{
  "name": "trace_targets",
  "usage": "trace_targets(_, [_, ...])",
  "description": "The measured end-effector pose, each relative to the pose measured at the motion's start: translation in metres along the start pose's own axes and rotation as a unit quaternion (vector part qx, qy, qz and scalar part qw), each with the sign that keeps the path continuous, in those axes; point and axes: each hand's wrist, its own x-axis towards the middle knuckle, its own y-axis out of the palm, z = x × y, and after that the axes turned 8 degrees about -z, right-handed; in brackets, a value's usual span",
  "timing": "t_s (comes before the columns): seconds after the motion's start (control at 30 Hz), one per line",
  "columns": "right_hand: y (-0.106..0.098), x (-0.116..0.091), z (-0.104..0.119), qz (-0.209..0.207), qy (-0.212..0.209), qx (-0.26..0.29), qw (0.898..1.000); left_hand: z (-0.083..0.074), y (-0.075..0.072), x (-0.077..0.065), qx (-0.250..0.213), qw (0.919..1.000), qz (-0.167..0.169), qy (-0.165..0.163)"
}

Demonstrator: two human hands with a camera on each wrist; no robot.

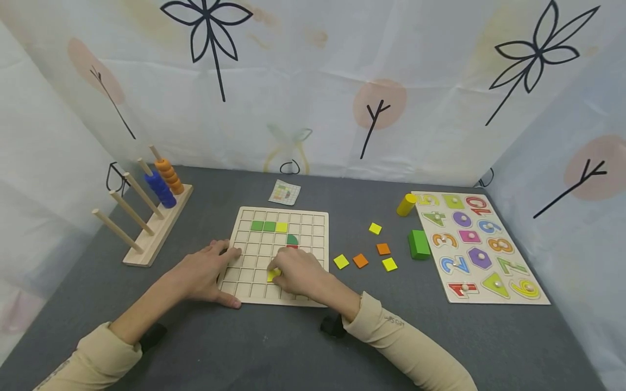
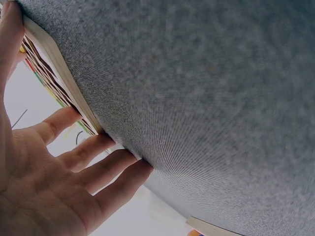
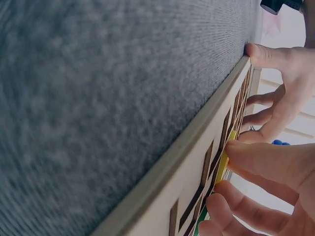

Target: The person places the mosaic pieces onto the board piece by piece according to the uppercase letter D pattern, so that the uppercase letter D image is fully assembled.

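A wooden grid board [image 1: 244, 282] lies on the grey table. My left hand [image 1: 201, 274] steadies its left side, fingers extended along the edge and thumb at the front corner. Over the lower middle squares, my right hand [image 1: 299, 271] pinches a yellow square tile [image 1: 272, 275] between thumb and fingers; in the right wrist view this yellow tile [image 3: 224, 160] is right at the grid. Near the board's top sit two green tiles [image 1: 263, 226] and another yellow tile [image 1: 281, 227] in a row. A green rounded piece [image 1: 292, 239] and a red piece [image 1: 292, 246] show beyond my right hand, which partly hides that area.
Right of the board lie loose yellow tiles [image 1: 341, 262] and orange tiles [image 1: 360, 260]. Farther right are a green block [image 1: 419, 244], a yellow cylinder [image 1: 406, 205] and a number puzzle [image 1: 440, 282]. A peg stacker [image 1: 154, 233] stands left; a pattern card [image 1: 285, 193] lies behind.
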Motion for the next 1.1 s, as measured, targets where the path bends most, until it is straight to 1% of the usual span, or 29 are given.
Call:
trace_targets(0.27, [-0.001,-0.002,-0.002,-0.002,-0.013,-0.003,1.0,0.0,-0.001,0.0,-0.003,1.0,-0.003,0.002])
trace_targets(0.37, [-0.003,-0.002,-0.002,0.002,-0.007,-0.006,1.0,0.0,-0.002,-0.001,-0.003,1.0,-0.003,0.002])
trace_targets(0.5, [-0.011,-0.006,-0.005,-0.007,0.006,-0.001,1.0,0.0,-0.001,-0.001,-0.004,1.0,0.001,-0.002])
trace_targets(0.7, [-0.027,-0.019,-0.023,-0.037,0.033,0.011,0.999,-0.001,-0.002,0.0,-0.003,1.0,0.003,-0.003])
trace_targets(0.77, [-0.033,-0.024,-0.029,-0.039,0.049,0.011,0.998,0.0,-0.002,0.001,-0.003,1.0,0.002,-0.002])
trace_targets(0.93, [-0.044,-0.036,-0.044,-0.042,0.079,-0.01,0.996,0.0,-0.001,0.001,-0.002,1.0,0.003,-0.004])
trace_targets(1.1, [-0.052,-0.047,-0.058,-0.048,0.096,-0.039,0.993,-0.001,0.0,0.001,-0.003,0.9999,0.006,-0.007])
